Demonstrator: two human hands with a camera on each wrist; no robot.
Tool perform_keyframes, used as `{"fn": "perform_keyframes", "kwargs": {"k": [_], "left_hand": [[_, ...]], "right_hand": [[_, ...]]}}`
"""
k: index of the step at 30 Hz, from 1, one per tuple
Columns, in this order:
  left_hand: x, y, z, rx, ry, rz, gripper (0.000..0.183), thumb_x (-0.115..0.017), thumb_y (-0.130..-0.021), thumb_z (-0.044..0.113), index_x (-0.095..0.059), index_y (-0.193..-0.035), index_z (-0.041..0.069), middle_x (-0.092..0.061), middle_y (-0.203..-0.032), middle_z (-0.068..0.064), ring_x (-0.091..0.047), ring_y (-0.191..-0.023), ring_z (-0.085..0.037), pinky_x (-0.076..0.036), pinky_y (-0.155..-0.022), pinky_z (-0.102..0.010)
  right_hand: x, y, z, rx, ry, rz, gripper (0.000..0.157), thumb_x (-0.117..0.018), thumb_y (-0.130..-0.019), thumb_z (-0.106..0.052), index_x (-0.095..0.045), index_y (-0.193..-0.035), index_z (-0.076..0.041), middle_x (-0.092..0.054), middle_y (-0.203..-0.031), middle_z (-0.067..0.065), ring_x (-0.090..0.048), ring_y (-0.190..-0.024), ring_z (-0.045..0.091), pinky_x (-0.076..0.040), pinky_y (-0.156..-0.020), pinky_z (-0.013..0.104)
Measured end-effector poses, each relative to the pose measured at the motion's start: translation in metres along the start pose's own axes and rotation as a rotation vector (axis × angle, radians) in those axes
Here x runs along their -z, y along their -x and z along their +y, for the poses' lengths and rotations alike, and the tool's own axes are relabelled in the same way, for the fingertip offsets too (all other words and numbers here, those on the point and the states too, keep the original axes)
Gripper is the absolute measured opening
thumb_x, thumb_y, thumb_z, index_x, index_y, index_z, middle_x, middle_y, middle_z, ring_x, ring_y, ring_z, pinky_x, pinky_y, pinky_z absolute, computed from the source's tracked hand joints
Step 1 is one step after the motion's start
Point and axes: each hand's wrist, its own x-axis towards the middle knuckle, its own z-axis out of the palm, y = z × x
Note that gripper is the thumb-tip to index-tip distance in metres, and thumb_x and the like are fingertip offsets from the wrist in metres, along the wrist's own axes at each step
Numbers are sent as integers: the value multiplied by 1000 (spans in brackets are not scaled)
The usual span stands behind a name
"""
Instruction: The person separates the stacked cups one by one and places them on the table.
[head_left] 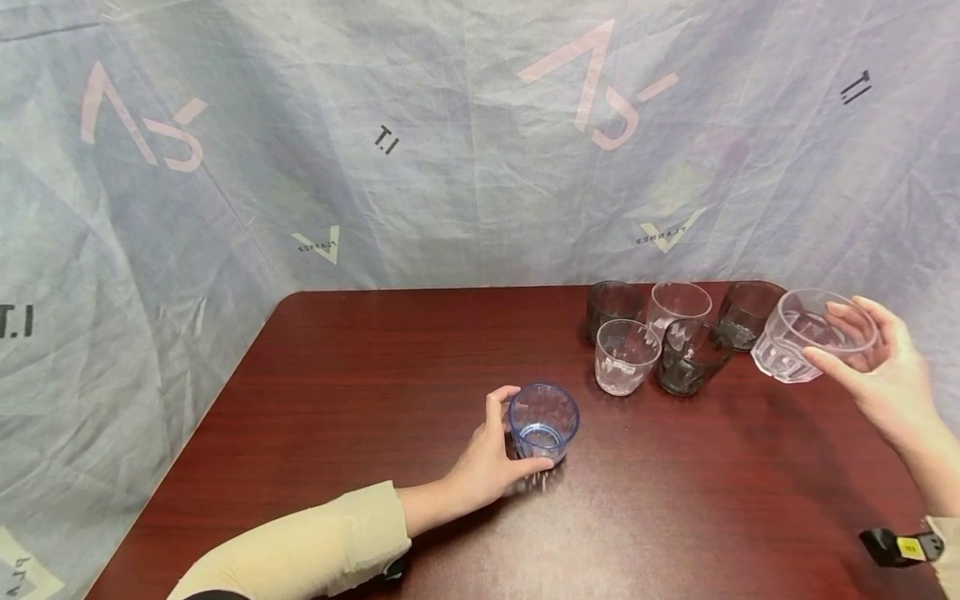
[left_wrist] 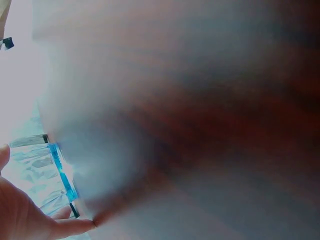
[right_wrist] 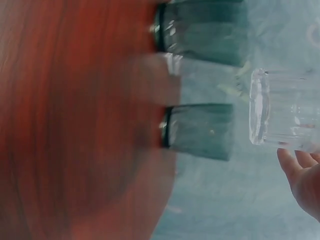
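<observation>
A blue-tinted tumbler (head_left: pixel 543 417) sits upright at the middle of the table, gripped from its left side by my left hand (head_left: pixel 487 460), the thumb at its near side and a finger at its far rim. In the left wrist view, the tumbler's blue base (left_wrist: pixel 61 170) shows beside the thumb. Up at the right, my right hand (head_left: pixel 896 387) holds a clear faceted tumbler (head_left: pixel 787 354) by its upper part, slightly tilted. The right wrist view shows this clear tumbler (right_wrist: pixel 285 107) raised above the level of the tabletop.
Several tumblers stand grouped at the back right: dark grey ones (head_left: pixel 693 362), including one (head_left: pixel 742 321) nearest the raised tumbler, and clear ones (head_left: pixel 626 362). The dark red wooden table (head_left: pixel 360 358) is bordered by a grey printed cloth (head_left: pixel 465 183) behind and at the sides.
</observation>
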Motion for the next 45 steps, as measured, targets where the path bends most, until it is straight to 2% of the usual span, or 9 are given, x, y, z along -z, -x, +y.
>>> {"fn": "perform_keyframes", "kwargs": {"k": [3,7,11,13,23,30,36,41,45], "left_hand": [[0,-1,0,-5,-3,3,92,-87,-74,20,-22,-140,18,-53,-131,-14,-61,-108,-29,-44,-95,-42],[0,-1,0,-4,-6,4,92,-87,-74,21,-23,-140,18,-54,-131,-13,-61,-108,-29,-44,-95,-42],[0,-1,1,-2,-5,2,92,-87,-74,21,-23,-139,18,-54,-132,-13,-61,-109,-29,-44,-96,-42],[-1,-1,0,-5,-5,1,92,-87,-74,21,-23,-139,18,-54,-131,-13,-61,-109,-29,-44,-96,-42],[-1,-2,1,-7,-11,-5,92,-87,-74,21,-23,-140,17,-54,-131,-12,-61,-109,-28,-44,-95,-39],[-1,-1,2,-6,-9,-3,92,-87,-74,20,-23,-140,16,-54,-131,-13,-61,-108,-31,-45,-95,-43],[-1,-1,1,-10,-5,-2,92,-87,-74,19,-23,-140,16,-54,-131,-13,-61,-108,-31,-44,-95,-44],[0,-1,-1,-16,-17,0,92,-87,-73,20,-23,-139,17,-54,-131,-13,-62,-107,-30,-45,-94,-44],[2,-4,-1,-11,-13,0,92,-88,-73,18,-23,-138,15,-55,-130,-13,-62,-108,-29,-44,-95,-44]], "right_hand": [[15,-2,11,-73,113,6,73,-55,-78,32,-40,-135,-10,-60,-120,-4,-55,-112,1,-42,-86,8],[47,-3,37,-207,355,-9,76,-63,-81,21,-33,-139,-19,-55,-123,-13,-51,-110,-7,-38,-83,5],[84,-4,74,-249,570,-54,81,-72,-81,9,-30,-141,-25,-53,-126,-18,-49,-111,-12,-38,-81,3],[89,-4,82,-257,620,-74,80,-74,-82,5,-29,-139,-28,-53,-124,-21,-48,-111,-14,-38,-81,3],[37,4,47,-325,608,-103,71,-67,-86,8,-27,-131,-29,-50,-113,-31,-45,-102,-21,-34,-79,3],[40,5,53,-312,595,-111,70,-65,-87,9,-24,-136,-19,-48,-112,-30,-45,-103,-20,-35,-81,2],[48,3,60,-299,494,-123,67,-64,-85,14,-28,-127,-24,-51,-113,-26,-51,-101,-17,-41,-78,4],[48,2,61,-299,542,-135,64,-65,-85,11,-30,-127,-22,-51,-112,-26,-53,-98,-16,-41,-77,4],[47,1,61,-300,511,-153,63,-64,-85,12,-30,-124,-24,-52,-112,-25,-54,-97,-16,-43,-75,5]]}}
